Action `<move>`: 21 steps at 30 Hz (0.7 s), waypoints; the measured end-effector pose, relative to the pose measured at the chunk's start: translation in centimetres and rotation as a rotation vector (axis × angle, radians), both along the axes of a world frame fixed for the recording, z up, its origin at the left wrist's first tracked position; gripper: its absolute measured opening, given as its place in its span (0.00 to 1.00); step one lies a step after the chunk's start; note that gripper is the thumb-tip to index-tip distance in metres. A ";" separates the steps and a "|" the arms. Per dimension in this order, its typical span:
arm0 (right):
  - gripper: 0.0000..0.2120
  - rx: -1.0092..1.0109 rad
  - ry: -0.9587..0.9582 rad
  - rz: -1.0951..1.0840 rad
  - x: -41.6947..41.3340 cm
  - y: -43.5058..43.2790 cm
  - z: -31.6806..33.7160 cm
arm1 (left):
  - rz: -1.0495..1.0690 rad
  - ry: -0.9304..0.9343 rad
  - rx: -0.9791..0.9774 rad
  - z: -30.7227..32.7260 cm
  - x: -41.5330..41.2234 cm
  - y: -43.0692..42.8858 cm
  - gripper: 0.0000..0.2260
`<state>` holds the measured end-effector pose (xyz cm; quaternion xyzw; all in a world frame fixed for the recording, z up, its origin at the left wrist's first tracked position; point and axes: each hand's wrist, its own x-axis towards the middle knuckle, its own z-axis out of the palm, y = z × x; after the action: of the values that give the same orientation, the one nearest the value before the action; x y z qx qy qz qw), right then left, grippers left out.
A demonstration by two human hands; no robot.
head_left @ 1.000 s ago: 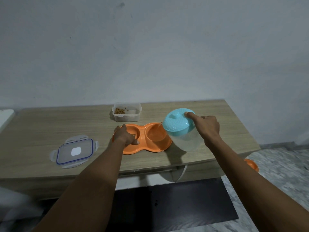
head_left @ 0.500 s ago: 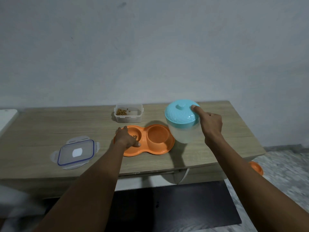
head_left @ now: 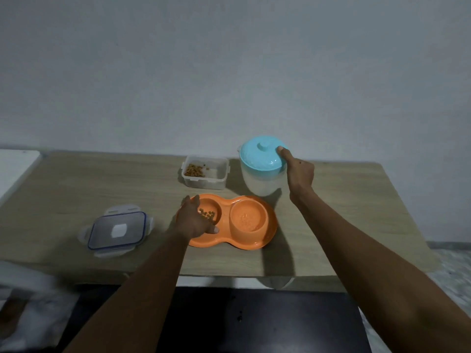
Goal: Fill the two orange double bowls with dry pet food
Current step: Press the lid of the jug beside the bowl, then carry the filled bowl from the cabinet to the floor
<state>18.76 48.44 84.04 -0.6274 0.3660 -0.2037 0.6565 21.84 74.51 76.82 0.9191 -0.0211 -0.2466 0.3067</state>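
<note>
One orange double bowl (head_left: pixel 229 243) lies near the middle of the wooden table (head_left: pixel 344 212). Its left cup holds a few pieces of dry pet food (head_left: pixel 207 215). Its right cup (head_left: pixel 248 217) shows a pale, shiny inside. My left hand (head_left: pixel 193 221) grips the bowl's left rim, thumb at the front. My right hand (head_left: pixel 298 171) holds a frosted jug (head_left: pixel 260 183) with a teal lid (head_left: pixel 262 155). The jug stands upright behind and to the right of the bowl. A clear tub (head_left: pixel 205 180) behind the bowl has some pet food (head_left: pixel 195 170) in it.
A clear lid with a blue seal (head_left: pixel 117 230) lies on the table left of the bowl. A white surface (head_left: pixel 15 169) adjoins the table's left end. A dark mat (head_left: pixel 216 322) covers the floor below the front edge. The wall stands just behind the table.
My right hand has swung the jug from a tilt over the right cup back to upright, farther from me. My left hand stays on the bowl's rim.
</note>
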 end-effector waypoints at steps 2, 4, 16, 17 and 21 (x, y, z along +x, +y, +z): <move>0.24 0.025 0.008 0.013 1.2 -0.3 -0.5 | -0.023 -0.003 0.002 -0.3 0.2 0.2 0.58; 0.23 0.049 0.030 0.028 2.1 -0.5 -0.8 | -0.027 -0.008 0.012 -0.4 0.3 0.3 0.59; 0.21 -0.013 0.058 -0.030 1.7 0.4 -2.7 | -0.059 -0.005 0.129 0.2 0.2 0.4 0.58; 0.22 -0.005 0.078 -0.073 0.8 1.1 -3.5 | -0.052 -0.005 0.110 0.4 0.1 0.6 0.58; 0.26 -0.161 0.325 -0.052 -4.8 4.9 -8.7 | 0.008 -0.035 -0.052 -0.1 -0.6 1.6 0.58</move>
<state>13.91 53.35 75.36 -0.6929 0.4659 -0.1448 0.5310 21.27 76.11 76.74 0.9151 -0.0292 -0.2288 0.3308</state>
